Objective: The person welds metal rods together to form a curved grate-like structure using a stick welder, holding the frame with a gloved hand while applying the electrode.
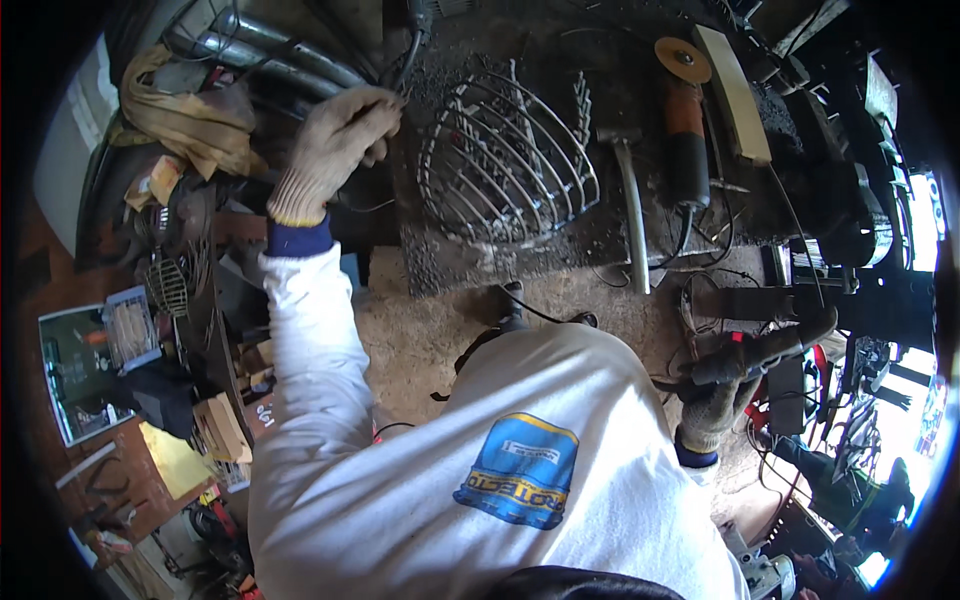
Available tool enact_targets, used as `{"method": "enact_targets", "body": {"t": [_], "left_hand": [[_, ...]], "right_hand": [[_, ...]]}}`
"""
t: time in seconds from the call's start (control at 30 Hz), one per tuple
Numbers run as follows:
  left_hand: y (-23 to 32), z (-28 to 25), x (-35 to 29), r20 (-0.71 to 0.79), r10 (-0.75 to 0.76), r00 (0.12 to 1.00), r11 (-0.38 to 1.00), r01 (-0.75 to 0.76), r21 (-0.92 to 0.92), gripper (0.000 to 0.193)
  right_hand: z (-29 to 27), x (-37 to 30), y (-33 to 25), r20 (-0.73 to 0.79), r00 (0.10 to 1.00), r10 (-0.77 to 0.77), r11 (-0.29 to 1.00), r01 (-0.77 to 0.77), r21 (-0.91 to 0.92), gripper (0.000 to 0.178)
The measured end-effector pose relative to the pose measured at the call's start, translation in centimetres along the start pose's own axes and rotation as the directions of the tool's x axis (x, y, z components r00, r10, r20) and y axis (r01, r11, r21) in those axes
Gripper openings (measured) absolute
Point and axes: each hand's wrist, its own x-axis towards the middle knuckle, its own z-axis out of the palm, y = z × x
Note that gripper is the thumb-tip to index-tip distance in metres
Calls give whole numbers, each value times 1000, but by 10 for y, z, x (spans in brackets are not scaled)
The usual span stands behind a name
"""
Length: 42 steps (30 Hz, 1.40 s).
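My left hand, in a beige knit glove, is at the table's left edge. Its fingers are curled together near a thin dark piece; what they hold, if anything, cannot be made out. My right hand, gloved too, is low at the right, closed round a dark tube-shaped tool with a bent end. On the dark metal table lies a rounded cage of curved metal rods, to the right of my left hand. Twisted rods show within and beside it.
Right of the cage lie a hammer, an angle grinder with an orange disc, and a wooden strip. Metal pipes and a tan cloth are at the far left. Cables trail at the right.
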Motion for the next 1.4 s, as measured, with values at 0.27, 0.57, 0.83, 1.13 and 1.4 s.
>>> {"method": "enact_targets", "body": {"t": [0.27, 0.57, 0.83, 1.13, 1.4], "left_hand": [[-72, 25, 184, 335, 578, 744, 613, -667, 424, 27], [-37, 82, 225, 824, 34, 566, 852, -447, 271, 29], [-28, 110, 243, 906, 21, 423, 674, -676, 299, 34], [-13, 121, 236, 903, -83, 421, 427, -804, 414, 29], [-22, 109, 244, 856, 4, 517, 292, -819, 494, 32]], "right_hand": [[67, -11, -47, -130, 991, 30, 995, -42, -94, 64], [61, -32, -30, 103, 953, -286, 744, 289, -603, 42], [98, -33, -46, -197, 977, 88, 993, -101, -60, 53], [107, -38, -49, -255, 948, 192, 978, -163, 130, 50], [120, -29, -62, -271, 939, 214, 975, -186, 124, 32]]}}
